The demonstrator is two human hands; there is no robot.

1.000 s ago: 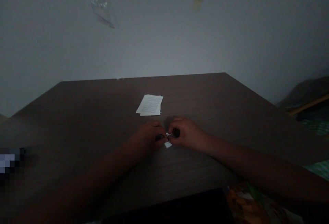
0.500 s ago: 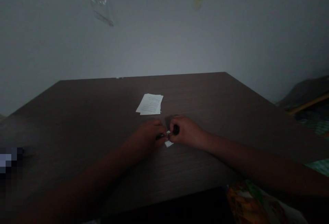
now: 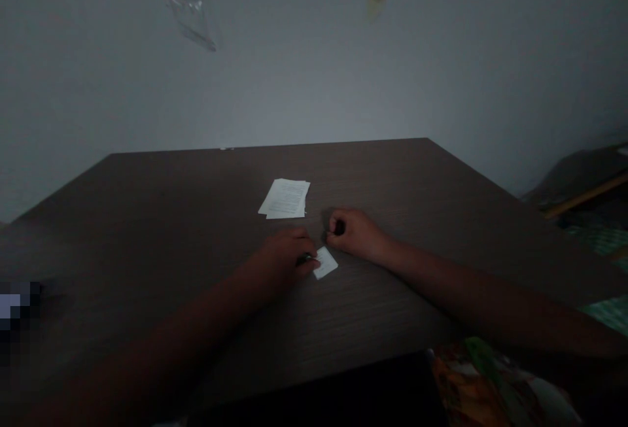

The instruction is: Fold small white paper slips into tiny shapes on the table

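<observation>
Toward the tabletop's (image 3: 392, 185) front edge, left hand (image 3: 288, 254) is pinching a shiny object (image 3: 307, 257) beside a paper slip (image 3: 326, 264); right hand (image 3: 357, 232) is forming a loose curl, hold unclear.

And your right hand (image 3: 357, 236) breaks away from your left (image 3: 287, 254), opening a gap between the two! It sits farther up the table (image 3: 196, 198) now, over to the right, and far more of the small white paper (image 3: 328, 263) shows, uncovered between them.

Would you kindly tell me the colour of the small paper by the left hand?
The small paper is white, seen best in the head view.
</observation>
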